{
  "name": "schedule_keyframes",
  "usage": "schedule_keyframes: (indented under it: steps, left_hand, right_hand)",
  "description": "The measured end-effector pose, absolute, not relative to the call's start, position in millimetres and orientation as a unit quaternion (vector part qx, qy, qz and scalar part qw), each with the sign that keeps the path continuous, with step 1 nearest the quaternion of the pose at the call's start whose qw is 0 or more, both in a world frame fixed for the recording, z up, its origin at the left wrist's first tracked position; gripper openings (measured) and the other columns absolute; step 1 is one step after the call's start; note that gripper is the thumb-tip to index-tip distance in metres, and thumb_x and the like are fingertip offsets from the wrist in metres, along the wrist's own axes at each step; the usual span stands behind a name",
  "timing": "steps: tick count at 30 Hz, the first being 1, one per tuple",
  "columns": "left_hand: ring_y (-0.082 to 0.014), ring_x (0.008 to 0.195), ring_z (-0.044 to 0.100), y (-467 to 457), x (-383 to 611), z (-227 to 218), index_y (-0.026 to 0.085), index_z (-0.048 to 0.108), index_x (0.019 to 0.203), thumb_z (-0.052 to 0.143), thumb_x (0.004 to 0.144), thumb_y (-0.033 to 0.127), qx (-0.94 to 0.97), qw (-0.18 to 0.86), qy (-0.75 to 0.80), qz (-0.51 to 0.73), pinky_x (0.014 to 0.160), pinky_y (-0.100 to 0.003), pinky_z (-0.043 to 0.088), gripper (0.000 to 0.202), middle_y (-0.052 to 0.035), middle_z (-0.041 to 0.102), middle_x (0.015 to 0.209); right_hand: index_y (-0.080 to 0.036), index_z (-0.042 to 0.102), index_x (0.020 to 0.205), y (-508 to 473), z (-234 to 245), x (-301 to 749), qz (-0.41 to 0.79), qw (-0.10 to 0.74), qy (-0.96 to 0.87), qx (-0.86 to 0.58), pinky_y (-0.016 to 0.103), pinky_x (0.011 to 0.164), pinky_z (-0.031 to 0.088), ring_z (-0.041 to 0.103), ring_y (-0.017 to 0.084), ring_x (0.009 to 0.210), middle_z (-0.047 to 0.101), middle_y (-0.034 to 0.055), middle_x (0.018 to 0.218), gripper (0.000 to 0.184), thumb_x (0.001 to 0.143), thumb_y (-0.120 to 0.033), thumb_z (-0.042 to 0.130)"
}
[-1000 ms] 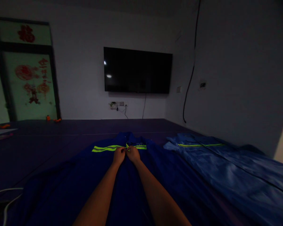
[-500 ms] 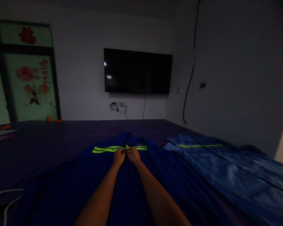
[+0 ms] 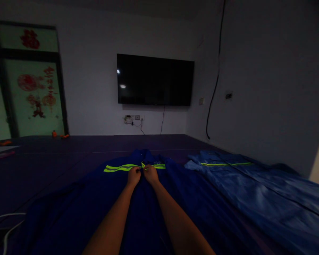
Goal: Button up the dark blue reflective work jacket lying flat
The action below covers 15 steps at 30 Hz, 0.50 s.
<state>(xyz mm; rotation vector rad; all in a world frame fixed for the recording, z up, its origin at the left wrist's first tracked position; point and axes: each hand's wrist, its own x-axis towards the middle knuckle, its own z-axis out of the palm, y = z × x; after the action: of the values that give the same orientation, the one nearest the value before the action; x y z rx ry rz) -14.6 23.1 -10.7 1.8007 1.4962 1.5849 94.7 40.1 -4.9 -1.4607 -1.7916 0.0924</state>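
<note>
A dark blue work jacket (image 3: 101,198) with a neon yellow reflective stripe (image 3: 119,168) lies spread flat on the dark table in front of me. My left hand (image 3: 134,176) and my right hand (image 3: 150,174) meet at the jacket's front opening just below the stripe. Both hands have their fingers pinched closed on the fabric edges there. What sits between the fingertips is too small and dark to make out.
A second, lighter blue jacket (image 3: 255,184) with a yellow stripe lies to the right. White cables (image 3: 5,219) lie at the table's left edge. A black wall-mounted TV (image 3: 155,79) hangs ahead, and a door with red decorations (image 3: 34,88) stands at the left.
</note>
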Motion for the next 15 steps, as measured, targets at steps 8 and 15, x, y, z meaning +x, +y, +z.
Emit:
schedule_keyframes:
  steps: [8,15]
  left_hand:
    - [-0.0143,0.088,0.060,25.6,-16.4,-11.5,0.014,0.065,0.082,0.045,0.067,0.000,0.629,0.167,0.518,0.556,0.082,-0.029,0.045,0.029,-0.0054,0.067,0.092]
    - [-0.0148,0.088,0.061,27.9,-17.2,-12.3,0.014,0.066,0.081,0.045,0.065,-0.002,0.626,0.167,0.514,0.562,0.083,-0.030,0.045,0.031,-0.0058,0.068,0.091]
  right_hand:
    - [-0.014,0.064,0.087,36.1,-3.7,95.1,0.052,0.395,-0.716,-0.573,0.017,0.052,0.032,0.057,0.012,0.061,0.065,0.0051,0.071,0.019,0.073,-0.011,0.051]
    - [-0.015,0.064,0.083,34.9,-1.4,94.8,0.038,0.387,-0.721,-0.573,0.018,0.055,0.033,0.058,0.013,0.065,0.065,0.0048,0.071,0.015,0.072,-0.014,0.054]
